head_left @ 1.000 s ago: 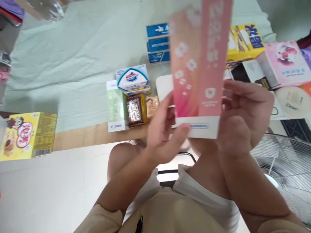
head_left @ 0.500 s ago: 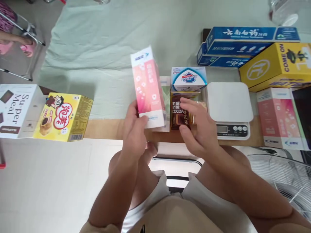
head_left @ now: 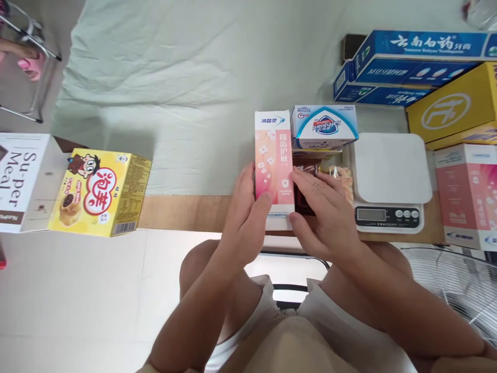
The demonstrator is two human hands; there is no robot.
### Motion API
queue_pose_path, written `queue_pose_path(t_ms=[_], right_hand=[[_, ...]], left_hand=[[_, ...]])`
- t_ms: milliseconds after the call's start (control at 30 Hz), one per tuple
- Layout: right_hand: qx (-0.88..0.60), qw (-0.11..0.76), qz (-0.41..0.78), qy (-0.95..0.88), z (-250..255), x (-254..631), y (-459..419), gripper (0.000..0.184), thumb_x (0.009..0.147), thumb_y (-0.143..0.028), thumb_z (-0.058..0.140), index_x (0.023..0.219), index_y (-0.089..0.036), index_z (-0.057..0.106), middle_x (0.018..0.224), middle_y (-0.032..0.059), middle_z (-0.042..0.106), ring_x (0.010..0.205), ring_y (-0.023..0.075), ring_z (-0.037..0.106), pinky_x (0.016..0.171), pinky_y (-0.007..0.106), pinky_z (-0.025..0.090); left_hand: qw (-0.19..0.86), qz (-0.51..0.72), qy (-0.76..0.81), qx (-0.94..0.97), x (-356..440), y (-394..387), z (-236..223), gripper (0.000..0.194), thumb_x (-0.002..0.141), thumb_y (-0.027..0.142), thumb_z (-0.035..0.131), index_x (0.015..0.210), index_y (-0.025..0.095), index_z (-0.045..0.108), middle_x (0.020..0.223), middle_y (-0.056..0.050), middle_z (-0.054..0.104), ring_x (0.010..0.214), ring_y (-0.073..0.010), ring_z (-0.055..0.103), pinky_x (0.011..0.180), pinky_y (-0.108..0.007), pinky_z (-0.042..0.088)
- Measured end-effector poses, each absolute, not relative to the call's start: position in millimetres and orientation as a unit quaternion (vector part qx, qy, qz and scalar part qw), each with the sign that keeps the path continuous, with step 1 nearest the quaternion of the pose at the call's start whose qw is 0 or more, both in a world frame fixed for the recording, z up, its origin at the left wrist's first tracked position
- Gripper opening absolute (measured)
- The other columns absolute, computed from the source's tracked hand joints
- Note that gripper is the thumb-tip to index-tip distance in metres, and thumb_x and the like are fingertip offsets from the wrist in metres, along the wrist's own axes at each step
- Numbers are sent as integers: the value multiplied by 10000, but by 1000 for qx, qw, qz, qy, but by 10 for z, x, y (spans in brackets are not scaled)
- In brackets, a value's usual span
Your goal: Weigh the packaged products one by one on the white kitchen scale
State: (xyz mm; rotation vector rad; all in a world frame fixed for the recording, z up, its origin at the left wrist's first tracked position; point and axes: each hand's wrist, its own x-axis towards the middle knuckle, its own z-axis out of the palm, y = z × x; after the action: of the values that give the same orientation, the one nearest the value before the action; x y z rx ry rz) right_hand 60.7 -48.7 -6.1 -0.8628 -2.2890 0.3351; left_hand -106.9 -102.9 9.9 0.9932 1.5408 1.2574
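Note:
An upright-printed pink and white toothpaste box (head_left: 274, 155) lies at the table's front edge. My left hand (head_left: 246, 223) grips its left side, thumb on the top face. On its right side, my right hand (head_left: 328, 217) touches the box with fingertips, its fingers stretched out and thumb apart. Under that hand is a brown cocoa snack packet (head_left: 308, 165), mostly hidden. A clear packet of light-coloured snack (head_left: 345, 181) shows just beyond the right fingers. Behind them stands a white and blue Safeguard soap box (head_left: 324, 124).
To the right sit a white kitchen scale (head_left: 392, 171), blue toothpaste boxes (head_left: 415, 62), a yellow box (head_left: 438, 119) and another pink box (head_left: 462, 191). At left are a yellow puff snack box (head_left: 97, 191) and a white box (head_left: 27, 181). A fan (head_left: 462, 285) stands lower right.
My left hand has brought the tilted toothpaste box right and down, straight beside the cocoa packet, covering the green-and-white item there. My right hand has come against its side. The view has shifted slightly.

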Motion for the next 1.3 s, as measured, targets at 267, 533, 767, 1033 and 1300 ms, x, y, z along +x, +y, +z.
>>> queue_pose_path(t_ms=[267, 533, 767, 1033, 1300], right_hand=[[-344, 249, 115, -898, -119, 634, -523, 853, 939, -530, 583, 1652, -143, 319, 1547, 212, 630, 1458, 380, 600, 1241, 580, 394], [-386, 212, 136, -888, -158, 614, -550, 776, 977, -429, 571, 1647, -130, 319, 1540, 212, 634, 1490, 354, 568, 1281, 576, 350], [-393, 196, 182, -880, -179, 578, -533, 715, 1009, -421, 540, 1629, -96, 394, 1533, 202, 646, 1553, 349, 496, 1323, 589, 272], [-355, 289, 172, -872, 109, 948, -497, 557, 1009, -472, 492, 1484, -200, 596, 1560, 105, 638, 1555, 293, 499, 1315, 492, 344], [-439, 476, 175, -742, 499, 1866, -452, 314, 1025, -218, 424, 1233, -158, 651, 1244, 129, 764, 1247, 204, 681, 1145, 360, 559]], left_hand=[[584, 569, 525, 246, -974, -863, 58, 543, 1011, 332, 521, 1551, 287, 487, 1649, -25, 551, 1573, -296, 493, 1310, -505, 451], [574, 575, 537, 226, -939, -825, 96, 665, 968, 297, 526, 1618, 206, 421, 1567, -73, 633, 1528, -318, 548, 1288, -491, 468], [534, 585, 544, 277, -955, -753, 57, 500, 849, 272, 580, 1343, 226, 646, 1415, -29, 730, 1511, -321, 547, 1274, -483, 481], [139, 657, 631, 390, -820, -797, 203, 265, 967, 459, 450, 1161, 395, 620, 1442, 112, 632, 1588, -257, 404, 1393, -588, 191], [187, 674, 513, 498, 676, -707, 128, 236, 1033, 514, 435, 1155, 359, 565, 1250, -40, 596, 1361, -277, 588, 1262, -567, 423]])
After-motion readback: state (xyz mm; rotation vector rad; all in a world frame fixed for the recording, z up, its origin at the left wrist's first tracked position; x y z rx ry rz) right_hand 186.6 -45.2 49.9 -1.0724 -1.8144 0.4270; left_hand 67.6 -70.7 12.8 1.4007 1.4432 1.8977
